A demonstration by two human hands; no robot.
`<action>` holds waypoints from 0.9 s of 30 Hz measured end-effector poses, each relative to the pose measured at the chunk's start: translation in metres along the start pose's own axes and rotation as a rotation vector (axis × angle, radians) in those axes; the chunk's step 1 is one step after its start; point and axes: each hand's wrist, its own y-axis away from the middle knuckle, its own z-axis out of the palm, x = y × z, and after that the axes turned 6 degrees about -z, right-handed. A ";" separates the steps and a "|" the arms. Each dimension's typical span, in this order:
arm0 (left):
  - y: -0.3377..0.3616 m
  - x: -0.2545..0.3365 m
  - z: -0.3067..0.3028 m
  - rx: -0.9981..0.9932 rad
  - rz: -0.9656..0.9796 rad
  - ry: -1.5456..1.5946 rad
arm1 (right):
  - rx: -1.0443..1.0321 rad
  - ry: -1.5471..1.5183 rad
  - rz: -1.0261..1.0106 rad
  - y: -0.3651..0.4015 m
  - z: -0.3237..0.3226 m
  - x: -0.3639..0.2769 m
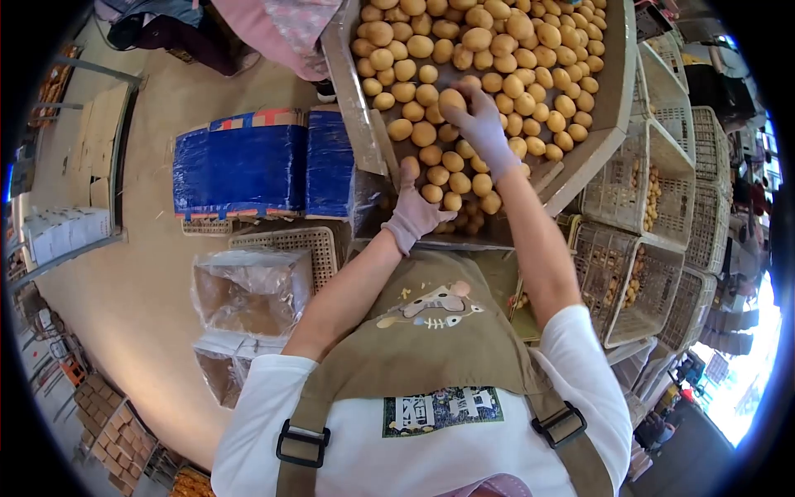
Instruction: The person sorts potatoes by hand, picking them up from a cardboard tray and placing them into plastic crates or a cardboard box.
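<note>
Many round yellow-brown potatoes [423, 133] lie spread over a sorting tray with raised cardboard-covered sides [588, 170]. My right hand [484, 132], in a pale glove, reaches over the middle of the pile with its fingers closed round a potato [452, 100]. Nearer to me, at the tray's left front edge, is my left hand [412, 217], gloved too. Its thumb and fingers are spread apart, and one potato [410, 167] sits at its upper fingertips. Whether that potato is gripped or only touched is hard to see. More potatoes lie between the two hands.
Blue-wrapped boxes [240, 170] stand left of the tray, with a plastic-lined box [248, 294] below them. Stacked plastic crates [613, 269], some holding potatoes, line the right. At the top left, a person in pink clothing [286, 33] stands beside the tray.
</note>
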 end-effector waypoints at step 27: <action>-0.009 0.001 -0.009 0.083 -0.086 -0.081 | 0.666 0.040 -0.109 0.128 -0.081 0.046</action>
